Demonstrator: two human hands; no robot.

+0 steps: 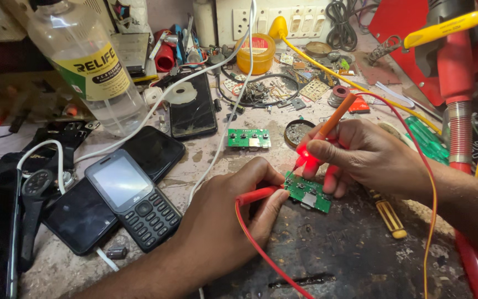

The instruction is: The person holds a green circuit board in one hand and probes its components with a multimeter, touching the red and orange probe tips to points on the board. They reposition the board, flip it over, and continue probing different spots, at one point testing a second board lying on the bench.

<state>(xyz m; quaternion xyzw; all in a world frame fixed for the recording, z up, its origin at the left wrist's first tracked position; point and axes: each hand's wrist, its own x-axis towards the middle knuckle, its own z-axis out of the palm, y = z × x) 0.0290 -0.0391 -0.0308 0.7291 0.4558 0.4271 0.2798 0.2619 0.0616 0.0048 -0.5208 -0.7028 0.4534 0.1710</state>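
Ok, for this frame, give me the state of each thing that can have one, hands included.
Left hand: pinching the red probe, tip at the board edge.
Right hand: gripping the orange probe, tip glowing red.
Green circuit board: flat under both probes.
Second green board: lying untouched.
Keypad phone: screen dark.
Clear bottle: upright, part full.
Yellow jar: lid on.

Single head cam, no second view. It sat above the table [239,149] and looked steeply down and forward toward the back wall sockets [283,19]. Close range: left hand [222,221] and right hand [366,158] filled centre frame, forearms entered from bottom and right edges. Clutter ran out of frame both sides.
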